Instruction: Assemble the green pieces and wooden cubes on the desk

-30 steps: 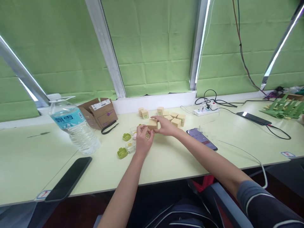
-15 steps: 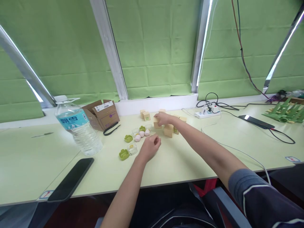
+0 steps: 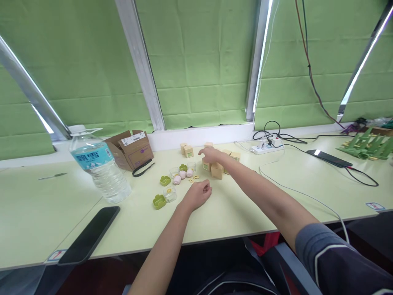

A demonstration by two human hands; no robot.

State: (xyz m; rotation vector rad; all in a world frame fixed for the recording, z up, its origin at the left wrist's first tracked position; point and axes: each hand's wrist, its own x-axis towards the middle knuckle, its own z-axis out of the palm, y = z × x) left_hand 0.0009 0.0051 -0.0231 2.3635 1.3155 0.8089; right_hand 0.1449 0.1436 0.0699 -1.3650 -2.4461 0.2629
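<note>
My right hand (image 3: pixel 210 155) reaches over a cluster of small tan boxes, one finger stretched to the left and the others partly hidden. Right under it is a tan box (image 3: pixel 206 165) with a green label; I cannot make out whether they touch. Another box (image 3: pixel 217 171) stands just in front. My left hand (image 3: pixel 199 194) rests low near the table with fingers curled; what they hold, if anything, is hidden. Left of it lie small yellow pieces (image 3: pixel 193 179), pink rounded pieces (image 3: pixel 182 175), green flower-shaped trays (image 3: pixel 159 201) and a clear cup (image 3: pixel 170 194).
Two more boxes (image 3: pixel 188 151) stand at the back. On the left are a large water bottle (image 3: pixel 101 168), an open cardboard carton (image 3: pixel 133 151) and a black phone (image 3: pixel 89 234). To the right are a power strip (image 3: pixel 267 148), cables, another phone (image 3: pixel 329 158) and green plastic parts (image 3: pixel 367 144).
My left hand has shifted slightly right and down, uncovering the yellow pieces. The box below my right hand sits slightly lower and now shows its green label.
</note>
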